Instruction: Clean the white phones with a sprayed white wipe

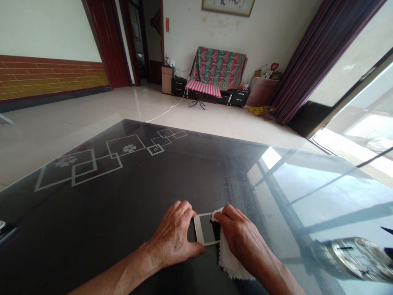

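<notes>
A white-framed smartphone [206,230] with a dark screen lies on the glossy black tabletop [172,172], close to the near edge. My left hand [175,233] grips its left end, with the thumb at the near corner and the fingers at the far corner. In my right hand [239,229] is a white cleaning cloth [231,260] with a zigzag edge, pinched between thumb and fingers. Part of the cloth rests on the right half of the phone, and the rest hangs below the hand. The phone's right end is hidden under the cloth and hand.
A round, silvery clock-like object [359,256] stands at the right on the table. A partly cut-off dark object [7,233] lies at the left edge. Beyond the table are a covered stand [217,67], a striped-topped small table [203,88] and a purple curtain [319,53].
</notes>
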Available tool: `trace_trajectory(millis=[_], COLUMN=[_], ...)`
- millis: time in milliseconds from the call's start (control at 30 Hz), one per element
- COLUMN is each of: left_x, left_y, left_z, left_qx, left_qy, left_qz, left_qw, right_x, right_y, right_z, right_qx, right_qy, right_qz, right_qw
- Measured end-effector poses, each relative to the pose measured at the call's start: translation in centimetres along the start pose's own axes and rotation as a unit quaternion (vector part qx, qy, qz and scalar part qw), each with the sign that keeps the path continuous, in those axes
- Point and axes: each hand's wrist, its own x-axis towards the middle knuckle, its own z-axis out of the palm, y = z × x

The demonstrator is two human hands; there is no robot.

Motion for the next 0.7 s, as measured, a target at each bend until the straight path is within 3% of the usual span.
trace_trajectory(millis=[300, 567, 700], left_x=[0.0, 0.0, -0.1], left_y=[-0.2, -0.3, -0.7], left_z=[0.0, -0.1, 0.2], left_qx=[0.003, 0.014, 0.024], left_qy=[0.0, -0.001, 0.033], left_qz=[0.009, 0.031, 0.058], left_qw=[1.0, 0.999, 0.997], right_x=[-0.8, -1.0, -1.0], right_y=[2.5, 2.6, 2.6], right_z=[-0.5, 0.0, 0.2], right_qx=[-0.014, -0.018, 0.01], right_qy=[0.029, 0.084, 0.092], right_qz=[0.021, 0.023, 0.026], right_qw=[0.999, 0.996, 0.995])
